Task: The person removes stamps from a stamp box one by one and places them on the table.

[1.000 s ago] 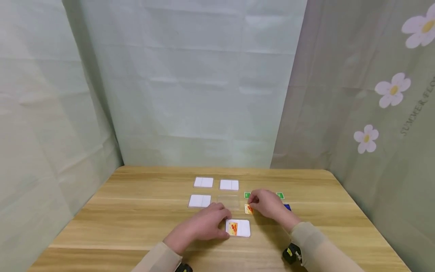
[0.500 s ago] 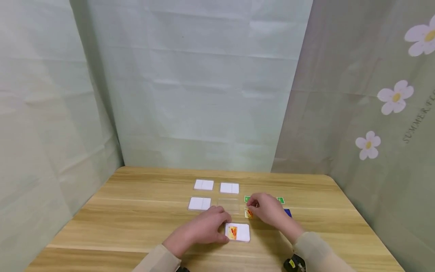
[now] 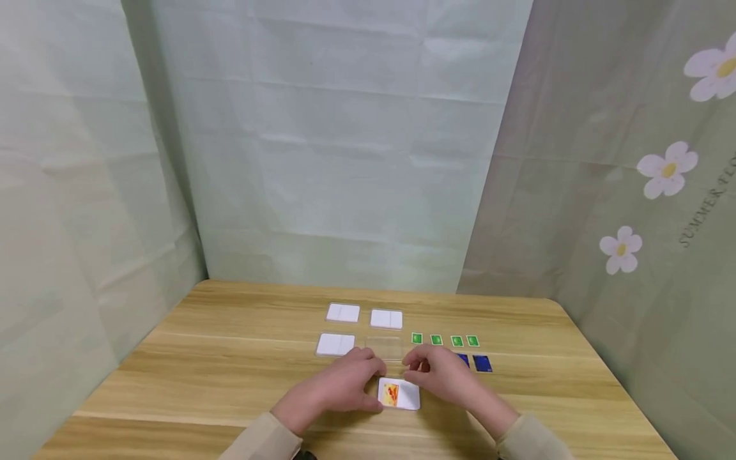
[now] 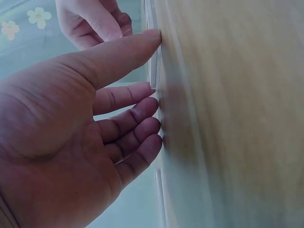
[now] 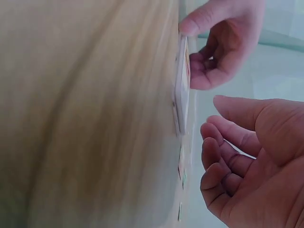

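A flat clear case (image 3: 409, 395) with a white two-part insert lies near the table's front, a small orange picture card (image 3: 390, 395) on its left half. At its left end, my left hand (image 3: 344, 390) holds the case between thumb and forefinger, the other fingers resting on the table. Seen from the left wrist, the case's edge (image 4: 153, 71) runs between those two fingertips. My right hand (image 3: 438, 374) hovers by the case's far right corner, fingers bent and thumb apart; in the right wrist view nothing shows between these fingers (image 5: 213, 142). It hides the spot where a second orange card lay.
Several small green cards (image 3: 436, 340) form a row at the right, with dark blue cards (image 3: 482, 363) below. White-insert cases (image 3: 343, 312) lie farther back and left, beside a transparent case without insert (image 3: 384, 347). Fabric curtains (image 3: 345, 160) surround the wooden table (image 3: 201, 377).
My right hand has moved left and nearer, from the second orange card toward the case. The green row and more blue now show. My left hand stays at the case.
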`<state>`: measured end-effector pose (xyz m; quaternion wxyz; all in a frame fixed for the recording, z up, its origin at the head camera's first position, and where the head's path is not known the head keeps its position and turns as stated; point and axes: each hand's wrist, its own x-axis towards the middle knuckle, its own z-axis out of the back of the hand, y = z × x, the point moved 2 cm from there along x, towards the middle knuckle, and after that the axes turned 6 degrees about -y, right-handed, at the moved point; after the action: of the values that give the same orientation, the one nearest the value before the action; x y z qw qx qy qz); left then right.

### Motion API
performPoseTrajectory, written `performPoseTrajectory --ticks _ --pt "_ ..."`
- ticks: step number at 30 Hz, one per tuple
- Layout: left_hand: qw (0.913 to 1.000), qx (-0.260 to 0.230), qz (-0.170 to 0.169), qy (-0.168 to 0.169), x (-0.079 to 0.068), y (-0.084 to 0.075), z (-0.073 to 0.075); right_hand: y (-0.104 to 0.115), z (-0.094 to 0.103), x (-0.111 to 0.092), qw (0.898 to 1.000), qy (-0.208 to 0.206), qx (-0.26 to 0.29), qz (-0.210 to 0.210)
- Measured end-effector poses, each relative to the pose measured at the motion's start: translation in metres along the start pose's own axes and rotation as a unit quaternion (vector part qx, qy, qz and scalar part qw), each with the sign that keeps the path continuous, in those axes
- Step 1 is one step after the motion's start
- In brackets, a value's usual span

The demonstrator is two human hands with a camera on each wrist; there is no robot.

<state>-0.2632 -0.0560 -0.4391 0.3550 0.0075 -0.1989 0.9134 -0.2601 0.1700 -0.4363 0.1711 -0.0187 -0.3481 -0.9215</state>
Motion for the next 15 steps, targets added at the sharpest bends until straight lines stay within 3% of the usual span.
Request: performPoseTrajectory --ticks 7,15 --pt "0.9999 0.006 0.007 0.006 0.000 0.002 0.003 0.006 -0.010 0.001 0.999 0.031 0.016 0.004" --pt "0.9999 0.006 0.005 0.014 0.000 0.001 0.002 0.008 -0.019 -0.001 1.000 0.026 0.002 0.015"
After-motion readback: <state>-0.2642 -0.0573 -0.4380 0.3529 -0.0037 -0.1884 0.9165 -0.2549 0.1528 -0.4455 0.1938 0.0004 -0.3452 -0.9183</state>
